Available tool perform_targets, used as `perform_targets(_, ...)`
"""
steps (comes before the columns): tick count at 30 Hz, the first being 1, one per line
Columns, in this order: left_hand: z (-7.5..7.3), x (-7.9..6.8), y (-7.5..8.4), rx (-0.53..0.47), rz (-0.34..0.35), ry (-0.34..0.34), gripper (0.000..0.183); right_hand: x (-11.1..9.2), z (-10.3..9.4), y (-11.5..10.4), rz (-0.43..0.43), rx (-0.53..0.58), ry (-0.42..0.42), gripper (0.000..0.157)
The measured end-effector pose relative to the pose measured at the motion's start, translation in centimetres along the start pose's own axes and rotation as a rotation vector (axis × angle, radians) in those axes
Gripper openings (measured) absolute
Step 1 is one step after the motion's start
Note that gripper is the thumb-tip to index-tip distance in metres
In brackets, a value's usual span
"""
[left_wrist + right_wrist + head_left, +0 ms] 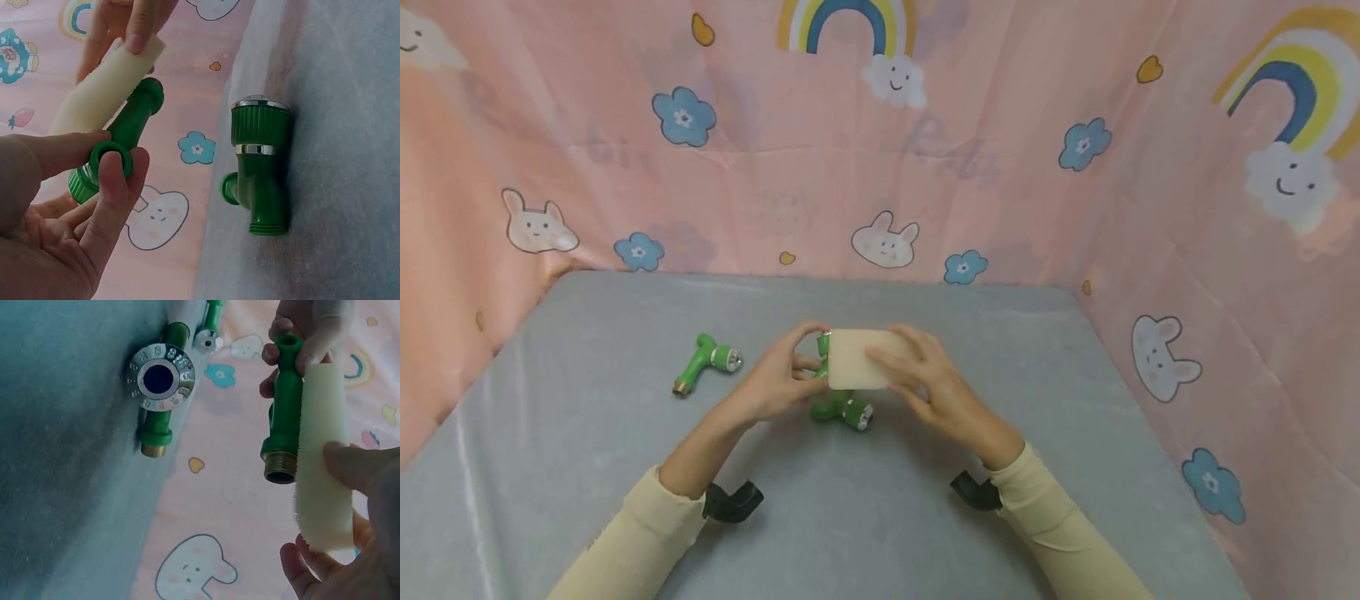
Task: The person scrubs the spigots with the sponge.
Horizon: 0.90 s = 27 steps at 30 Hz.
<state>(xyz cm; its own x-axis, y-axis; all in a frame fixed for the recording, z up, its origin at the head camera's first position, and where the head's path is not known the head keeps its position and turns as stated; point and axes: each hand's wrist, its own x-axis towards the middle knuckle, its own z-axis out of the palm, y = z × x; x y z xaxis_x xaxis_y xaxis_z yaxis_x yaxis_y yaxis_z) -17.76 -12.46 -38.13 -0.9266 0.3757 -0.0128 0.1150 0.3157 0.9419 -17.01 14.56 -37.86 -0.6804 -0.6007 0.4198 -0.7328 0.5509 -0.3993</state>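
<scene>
1. Green valve (287, 406): held up off the table (865, 533) betw. both hands, w/ cream sponge (325, 450) alongside, touching or v. near.
2. Hands: L hand (778, 375) has fingers & thumb closed on valve; R hand (940, 387) grips sponge, thumb on one broad face, fingers round the far side. Neither free.
3. Handling, valve (est.): stiff body, poss. plastic, w/ metal-looking brass thread (281, 469) at one end. Prob. moderate wt., weighted to thread end. Smooth surface, so may slip if damp; breakage risk looks low.
4. Handling, sponge (est.): light, soft, should give under thumb; edges look rough. Flat broad-face hold suits; hard squeeze would bend it.
5. Recommended hold, valve: mid-body, or ribbed collar for extra grip; keep fingertips off thread.
6. Head view: sponge covers most of valve, so shape can't be judged there. It does give layout: second valve (827, 408) lies below the hands, third valve (702, 360) off to the L, well apart.
7. L wrist view: shows open round end of held valve & part of its ribbed collar, neither legible from head.
8. R wrist view: shows the held valve's brass thread, hidden from head; also second valve's chrome dial face w/ dark centre, marks round rim too small to read.
</scene>
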Motion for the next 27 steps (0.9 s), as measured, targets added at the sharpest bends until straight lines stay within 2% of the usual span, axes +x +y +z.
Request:
perform_targets(5,-0.1,-0.3,0.3,-0.028,-0.005,-0.016,0.075,0.0,-0.1,0.0,-0.002,-0.052,0.001,0.054)
perform_targets(9,-0.2,-0.5,0.5,-0.02,-0.013,0.003,0.074,-0.2,-0.4,0.4,0.022,-0.056,0.004,0.053)
perform_targets(13,-0.4,-0.6,0.7,-0.008,-0.009,0.022,0.073,-0.3,-1.0,1.0,0.064,-0.063,-0.03,0.052)
perform_targets(17,-0.6,-0.6,0.8,0.024,0.006,0.036,0.073,-0.3,-1.8,1.6,0.099,-0.048,-0.059,0.051)
perform_targets(23,-0.9,-0.6,0.7,0.062,-0.008,0.064,0.074,-0.6,-3.1,2.4,0.179,-0.018,-0.095,0.051)
perform_targets(27,-0.9,-0.5,0.7,0.095,-0.008,0.084,0.074,-0.6,-3.7,2.6,0.207,0.016,-0.068,0.05)
